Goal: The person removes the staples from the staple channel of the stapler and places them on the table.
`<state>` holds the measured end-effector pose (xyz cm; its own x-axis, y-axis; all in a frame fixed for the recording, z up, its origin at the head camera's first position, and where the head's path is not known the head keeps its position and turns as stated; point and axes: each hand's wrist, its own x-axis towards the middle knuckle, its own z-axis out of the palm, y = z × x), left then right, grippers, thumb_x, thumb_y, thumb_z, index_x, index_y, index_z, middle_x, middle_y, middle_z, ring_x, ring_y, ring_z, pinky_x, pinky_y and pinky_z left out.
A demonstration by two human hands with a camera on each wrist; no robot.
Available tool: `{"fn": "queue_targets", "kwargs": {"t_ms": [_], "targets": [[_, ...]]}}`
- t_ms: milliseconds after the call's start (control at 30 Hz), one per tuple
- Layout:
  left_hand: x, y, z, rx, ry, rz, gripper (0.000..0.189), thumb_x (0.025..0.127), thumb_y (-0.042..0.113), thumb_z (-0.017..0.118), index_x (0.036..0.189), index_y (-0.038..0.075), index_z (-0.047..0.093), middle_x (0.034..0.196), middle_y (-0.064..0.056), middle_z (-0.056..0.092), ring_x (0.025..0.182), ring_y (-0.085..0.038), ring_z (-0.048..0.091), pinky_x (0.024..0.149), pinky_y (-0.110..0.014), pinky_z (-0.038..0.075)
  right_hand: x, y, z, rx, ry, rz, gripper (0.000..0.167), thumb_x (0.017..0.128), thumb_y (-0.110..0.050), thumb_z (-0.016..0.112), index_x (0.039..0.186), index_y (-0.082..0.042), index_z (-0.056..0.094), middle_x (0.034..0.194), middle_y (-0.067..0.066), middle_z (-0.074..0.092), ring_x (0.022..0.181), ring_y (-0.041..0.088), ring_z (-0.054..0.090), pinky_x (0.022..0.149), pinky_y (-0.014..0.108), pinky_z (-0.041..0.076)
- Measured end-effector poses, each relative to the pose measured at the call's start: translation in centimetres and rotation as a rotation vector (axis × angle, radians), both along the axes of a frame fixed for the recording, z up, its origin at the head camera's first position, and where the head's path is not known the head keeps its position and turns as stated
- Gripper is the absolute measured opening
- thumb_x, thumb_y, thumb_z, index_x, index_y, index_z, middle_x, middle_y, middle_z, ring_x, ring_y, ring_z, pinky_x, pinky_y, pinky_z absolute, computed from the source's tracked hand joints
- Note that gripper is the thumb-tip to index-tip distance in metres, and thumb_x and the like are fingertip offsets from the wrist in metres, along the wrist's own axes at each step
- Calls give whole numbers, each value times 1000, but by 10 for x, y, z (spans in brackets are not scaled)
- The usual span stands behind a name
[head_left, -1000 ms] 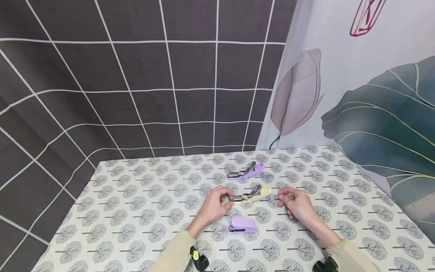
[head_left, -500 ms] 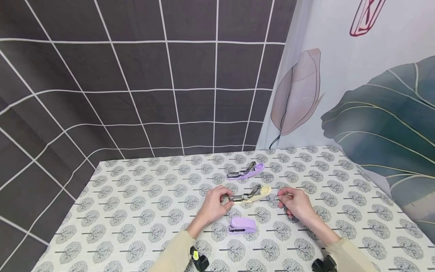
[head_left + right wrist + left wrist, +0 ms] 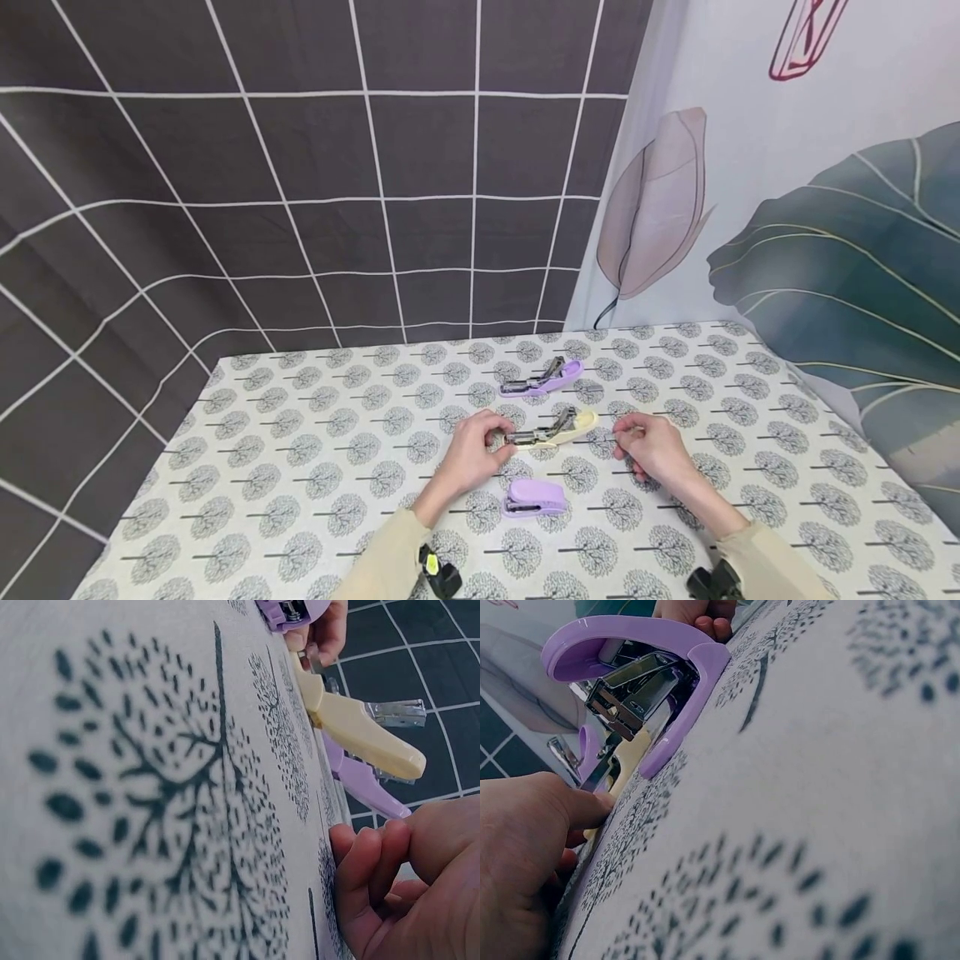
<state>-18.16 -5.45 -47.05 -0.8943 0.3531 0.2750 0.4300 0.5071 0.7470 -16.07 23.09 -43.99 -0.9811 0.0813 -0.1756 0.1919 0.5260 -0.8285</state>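
A cream stapler (image 3: pixel 573 427) lies opened in mid-table, its metal magazine (image 3: pixel 534 436) exposed to the left. My left hand (image 3: pixel 471 454) grips that stapler's left end between thumb and fingers. To its right, my right hand (image 3: pixel 654 450) has its fingertips drawn together on what looks like a small thin grey strip (image 3: pixel 612 436); in the right wrist view the curled fingers (image 3: pixel 367 862) hide it. Behind lies an opened purple stapler (image 3: pixel 551 380). Nearer to me stands a second purple stapler (image 3: pixel 535 497), with its top over its base; it looms large in the left wrist view.
A white cloth with a tree print (image 3: pixel 322 475) covers the table. Dark grid-patterned fabric (image 3: pixel 300 158) hangs behind it, and a pale curtain with leaf shapes (image 3: pixel 750 167) hangs at the right. A black strap camera is on each wrist.
Hardly anything differs. Both hands keep their places, the right one shifting only very slightly, and all three staplers stay where they were.
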Motion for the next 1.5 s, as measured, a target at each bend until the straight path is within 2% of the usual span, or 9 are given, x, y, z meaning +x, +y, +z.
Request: {"fn": "queue_targets", "kwargs": {"t_ms": [367, 567, 667, 767, 900, 1000, 1200, 1333, 1500], "targets": [[0, -2, -3, 11, -6, -3, 25, 79, 7, 82, 103, 7, 73, 80, 4, 57, 71, -12, 48, 69, -27, 41, 9, 5, 5, -57, 14, -25, 29, 99, -7, 55, 122, 10, 55, 73, 8, 66, 48, 15, 51, 44, 30, 48], [2, -6, -2, 72, -17, 21, 30, 81, 5, 78, 110, 5, 70, 86, 0, 56, 72, -11, 49, 70, -28, 44, 24, -8, 16, -35, 111, -39, 25, 98, -5, 55, 119, 9, 59, 79, 8, 66, 52, 15, 52, 45, 26, 45], [5, -15, 3, 140, 19, 95, 31, 82, 1, 75, 113, 1, 68, 89, -6, 59, 70, -10, 51, 69, -27, 46, 32, -21, 22, -40, 189, 40, 22, 94, 3, 57, 114, 9, 62, 79, 8, 66, 56, 16, 54, 47, 23, 44], [16, -25, 11, 180, 14, 138, 31, 82, -3, 72, 113, -1, 66, 94, -8, 61, 68, -8, 52, 64, -25, 45, 40, -33, 25, -17, 300, 204, 18, 89, 7, 60, 107, 9, 64, 79, 6, 65, 61, 14, 57, 52, 22, 47], [42, -32, 20, 136, -70, 24, 35, 79, -9, 67, 113, 0, 64, 94, -6, 60, 72, -10, 52, 63, -24, 46, 51, -50, 26, 79, 464, 420, 17, 87, 5, 67, 103, 6, 65, 86, 4, 64, 67, 9, 57, 57, 23, 50], [59, -30, 23, 50, -104, -89, 40, 76, -7, 69, 115, 4, 63, 94, -3, 57, 79, -12, 51, 72, -27, 46, 60, -64, 27, 165, 540, 504, 25, 84, 1, 72, 108, 0, 65, 98, 5, 62, 78, 12, 59, 65, 26, 52], [70, -22, 22, -79, -99, -158, 48, 74, 7, 82, 117, 9, 62, 99, 6, 54, 87, -9, 50, 77, -26, 45, 65, -87, 30, 345, 595, 569, 39, 79, -6, 79, 115, -10, 65, 109, 4, 58, 93, 19, 55, 76, 39, 53], [71, -19, 16, -114, -65, -145, 44, 74, 11, 85, 112, 11, 64, 96, 11, 54, 84, -4, 48, 77, -26, 43, 67, -96, 29, 408, 568, 593, 39, 79, -6, 79, 115, -12, 67, 107, 1, 59, 93, 16, 55, 79, 40, 52], [71, -14, 8, -75, 7, -110, 32, 74, 9, 85, 101, 13, 68, 86, 13, 53, 78, -3, 47, 77, -28, 40, 65, -99, 32, 434, 581, 611, 35, 79, -5, 79, 112, -13, 68, 100, -3, 60, 87, 12, 56, 75, 36, 52]]}}
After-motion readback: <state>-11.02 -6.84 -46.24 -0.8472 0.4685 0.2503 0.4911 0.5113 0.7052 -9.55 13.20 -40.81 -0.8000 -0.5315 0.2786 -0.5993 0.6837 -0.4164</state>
